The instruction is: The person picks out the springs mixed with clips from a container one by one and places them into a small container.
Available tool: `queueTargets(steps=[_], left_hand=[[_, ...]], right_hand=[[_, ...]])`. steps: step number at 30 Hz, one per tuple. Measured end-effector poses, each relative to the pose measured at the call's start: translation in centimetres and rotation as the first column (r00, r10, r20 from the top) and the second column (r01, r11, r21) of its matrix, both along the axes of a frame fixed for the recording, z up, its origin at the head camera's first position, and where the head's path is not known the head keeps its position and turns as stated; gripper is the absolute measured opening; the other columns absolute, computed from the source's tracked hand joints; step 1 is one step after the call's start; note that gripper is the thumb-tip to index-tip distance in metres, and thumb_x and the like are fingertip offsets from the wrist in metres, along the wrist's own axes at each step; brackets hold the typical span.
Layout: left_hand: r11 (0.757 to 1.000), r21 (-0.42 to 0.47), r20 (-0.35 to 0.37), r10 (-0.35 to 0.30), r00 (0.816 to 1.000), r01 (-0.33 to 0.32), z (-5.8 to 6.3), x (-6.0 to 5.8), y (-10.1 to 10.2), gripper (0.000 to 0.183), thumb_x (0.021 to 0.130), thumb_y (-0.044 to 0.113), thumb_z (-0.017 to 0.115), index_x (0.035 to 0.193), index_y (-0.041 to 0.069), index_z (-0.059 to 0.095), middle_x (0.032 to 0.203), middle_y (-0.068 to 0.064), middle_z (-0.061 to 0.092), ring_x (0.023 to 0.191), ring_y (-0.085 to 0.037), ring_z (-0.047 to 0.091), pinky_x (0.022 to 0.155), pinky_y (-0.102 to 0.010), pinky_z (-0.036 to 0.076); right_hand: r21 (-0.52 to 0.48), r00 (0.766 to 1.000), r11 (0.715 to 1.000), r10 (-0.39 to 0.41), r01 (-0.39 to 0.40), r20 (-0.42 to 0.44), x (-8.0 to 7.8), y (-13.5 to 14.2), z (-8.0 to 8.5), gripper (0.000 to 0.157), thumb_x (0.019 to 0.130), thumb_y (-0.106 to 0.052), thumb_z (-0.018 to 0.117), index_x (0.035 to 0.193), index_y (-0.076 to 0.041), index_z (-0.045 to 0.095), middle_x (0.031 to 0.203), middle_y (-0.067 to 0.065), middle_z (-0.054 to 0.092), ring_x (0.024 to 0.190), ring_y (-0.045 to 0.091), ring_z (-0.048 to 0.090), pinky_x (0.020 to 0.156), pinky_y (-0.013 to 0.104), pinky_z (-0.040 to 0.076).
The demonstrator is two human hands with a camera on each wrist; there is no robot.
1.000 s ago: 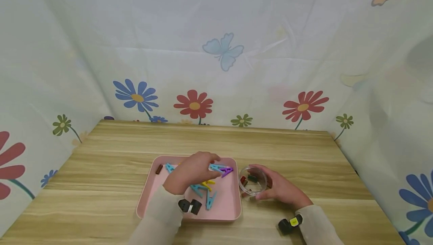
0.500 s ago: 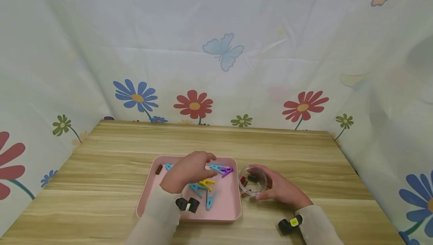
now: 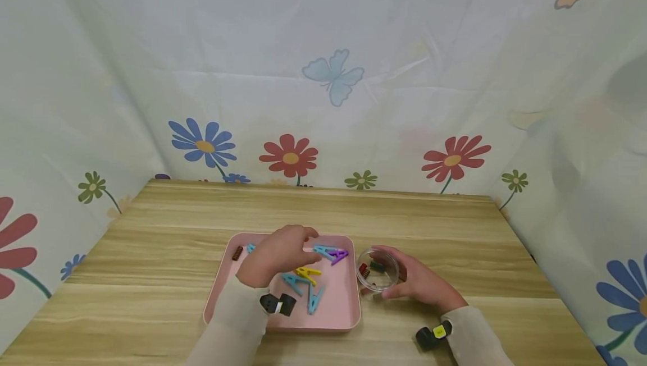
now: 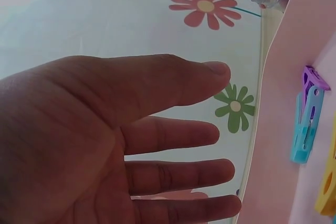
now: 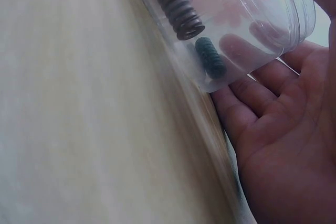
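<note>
My left hand (image 3: 280,251) hovers over the pink tray (image 3: 340,315), its fingers spread and nothing between them. In the left wrist view the thumb and fingers stretch out straight. Blue clothespins (image 3: 314,298), a yellow clothespin (image 3: 309,273) and a purple clothespin (image 3: 338,256) lie in the tray. A brown coil spring (image 3: 237,253) rests in its far left corner. My right hand (image 3: 422,282) grips a clear plastic jar (image 3: 391,284) standing right of the tray. Inside the jar are a green spring (image 5: 210,57), a brown spring (image 5: 176,6) and something red.
The wooden table (image 3: 202,209) reaches back to a hanging cloth (image 3: 253,91) printed with flowers and butterflies. More of the cloth hangs at the left and right sides. The jar stands close beside the tray's right rim.
My left hand has shifted slightly to the left over the tray, showing more of the yellow clothespin. The right hand and jar have stayed in place.
</note>
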State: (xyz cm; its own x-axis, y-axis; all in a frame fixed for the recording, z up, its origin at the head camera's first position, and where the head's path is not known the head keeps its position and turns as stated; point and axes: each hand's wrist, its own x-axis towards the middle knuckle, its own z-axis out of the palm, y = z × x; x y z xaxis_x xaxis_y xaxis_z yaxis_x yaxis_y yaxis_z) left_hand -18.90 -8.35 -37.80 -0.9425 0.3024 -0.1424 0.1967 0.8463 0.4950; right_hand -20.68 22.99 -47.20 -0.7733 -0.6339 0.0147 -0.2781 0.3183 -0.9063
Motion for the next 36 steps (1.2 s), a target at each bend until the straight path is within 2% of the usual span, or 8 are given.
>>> queueTargets(steps=[13,25,36], left_hand=[[0.999,-0.028,-0.003,0.043,0.999,-0.043,-0.02,-0.17,-0.32,0.053,0.085,0.034,0.072,0.13,0.008,0.06,0.124,-0.009,0.065,0.105,-0.023,0.062,0.092,-0.044,0.053],[0.996,-0.055,-0.019,0.065,0.998,-0.066,0.07,-0.21,-0.54,0.053,0.086,0.033,0.071,0.131,0.007,0.059,0.127,-0.009,0.064,0.117,-0.028,0.059,0.1,-0.047,0.048],[0.99,-0.061,0.005,0.13,0.992,-0.129,0.15,-0.31,-0.98,0.055,0.086,0.034,0.07,0.132,0.007,0.058,0.127,-0.01,0.064,0.114,-0.029,0.059,0.097,-0.05,0.049]], right_hand=[[0.022,1.0,1.0,-0.013,0.013,0.004,-0.1,0.05,-0.11,0.087,0.075,-0.02,0.083,0.147,-0.026,0.036,0.148,0.002,0.046,0.14,0.026,0.039,0.105,0.01,0.031],[0.051,0.999,0.998,-0.036,0.034,0.037,0.05,-0.06,0.08,0.086,0.075,-0.024,0.083,0.147,-0.029,0.036,0.149,-0.001,0.045,0.142,0.025,0.037,0.103,0.007,0.028],[0.051,1.0,0.998,-0.026,0.026,0.001,-0.11,0.04,-0.21,0.086,0.075,-0.022,0.083,0.147,-0.026,0.036,0.148,0.0,0.046,0.141,0.025,0.039,0.105,0.01,0.03]])
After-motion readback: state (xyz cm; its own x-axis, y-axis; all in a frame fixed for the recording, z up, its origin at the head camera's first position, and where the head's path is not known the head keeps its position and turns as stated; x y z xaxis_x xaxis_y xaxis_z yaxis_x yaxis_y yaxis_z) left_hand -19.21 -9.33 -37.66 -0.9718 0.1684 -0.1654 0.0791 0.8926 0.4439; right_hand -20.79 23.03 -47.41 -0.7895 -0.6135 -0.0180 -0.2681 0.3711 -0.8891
